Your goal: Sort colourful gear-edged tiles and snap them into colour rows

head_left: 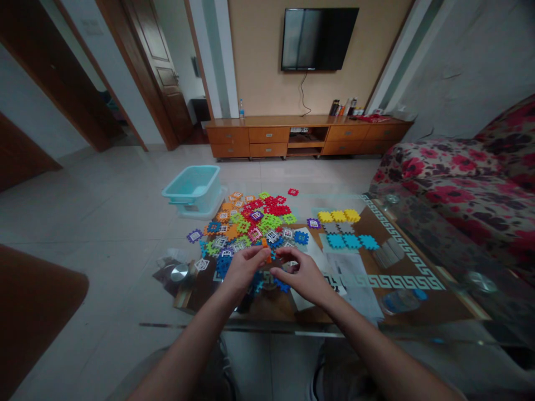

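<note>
Between the thumb and fingers of my left hand (249, 262) is a small orange interlocking tile (264, 243), seen edge-on. Close by on its right, my right hand (301, 274) has its thumb and fingers apart, and nothing shows between them. Beyond both hands a loose heap of toothed plastic tiles (271, 221) in red, green, orange, blue and purple covers the glass table, some with white window frames. To the right of the heap lie rows of yellow tiles (337, 216), grey tiles (337, 228) and light blue tiles (351, 241).
A light blue plastic tub (193, 186) stands at the table's far left corner. Paper sheets (353, 281) lie under and right of my right hand, with a clear bottle (402, 301) near the front edge. A floral sofa (468, 167) borders the right side.
</note>
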### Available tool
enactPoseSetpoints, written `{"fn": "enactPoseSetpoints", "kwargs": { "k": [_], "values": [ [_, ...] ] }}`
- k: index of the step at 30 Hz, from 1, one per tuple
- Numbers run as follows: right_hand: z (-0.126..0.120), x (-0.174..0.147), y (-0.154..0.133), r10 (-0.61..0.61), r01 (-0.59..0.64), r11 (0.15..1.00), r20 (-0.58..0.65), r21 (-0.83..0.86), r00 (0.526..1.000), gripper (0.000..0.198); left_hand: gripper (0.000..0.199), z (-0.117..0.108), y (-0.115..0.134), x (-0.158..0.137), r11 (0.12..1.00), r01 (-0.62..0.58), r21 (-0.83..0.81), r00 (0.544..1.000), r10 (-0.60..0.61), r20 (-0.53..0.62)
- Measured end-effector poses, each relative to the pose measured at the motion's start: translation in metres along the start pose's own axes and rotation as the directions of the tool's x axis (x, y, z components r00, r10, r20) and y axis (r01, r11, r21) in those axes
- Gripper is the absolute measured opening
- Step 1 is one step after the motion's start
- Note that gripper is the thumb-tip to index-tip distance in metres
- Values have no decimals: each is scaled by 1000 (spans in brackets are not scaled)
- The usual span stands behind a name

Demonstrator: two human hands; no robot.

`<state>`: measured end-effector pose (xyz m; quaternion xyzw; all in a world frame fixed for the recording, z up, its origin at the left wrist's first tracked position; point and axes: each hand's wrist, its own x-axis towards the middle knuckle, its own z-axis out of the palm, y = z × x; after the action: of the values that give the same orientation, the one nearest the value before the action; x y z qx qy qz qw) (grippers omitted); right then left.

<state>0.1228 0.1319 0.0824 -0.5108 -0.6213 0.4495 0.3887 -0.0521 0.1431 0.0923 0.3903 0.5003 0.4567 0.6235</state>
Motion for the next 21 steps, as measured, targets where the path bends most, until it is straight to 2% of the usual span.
{"fn": "enactPoseSetpoints", "kwargs": {
  "k": [2, 6, 10, 21],
  "values": [
    [3, 2, 0, 81, -85, 987, 40, 135, 996, 43, 39, 0, 0, 0, 999, -24, 24, 1000, 24, -1],
    [7, 3, -1, 138, -162, 944, 100, 288, 985, 39, 41, 3, 4, -4, 998, -41, 53, 999, 40, 18],
    [8, 2, -3, 199, -229, 915, 123, 333, 972, 37, 41, 7, 10, -8, 996, -54, 68, 998, 52, 24],
    [12, 3, -2, 206, -221, 902, 79, 371, 975, 35, 40, 8, 12, -9, 997, -50, 57, 998, 47, 51]
  ]
}}
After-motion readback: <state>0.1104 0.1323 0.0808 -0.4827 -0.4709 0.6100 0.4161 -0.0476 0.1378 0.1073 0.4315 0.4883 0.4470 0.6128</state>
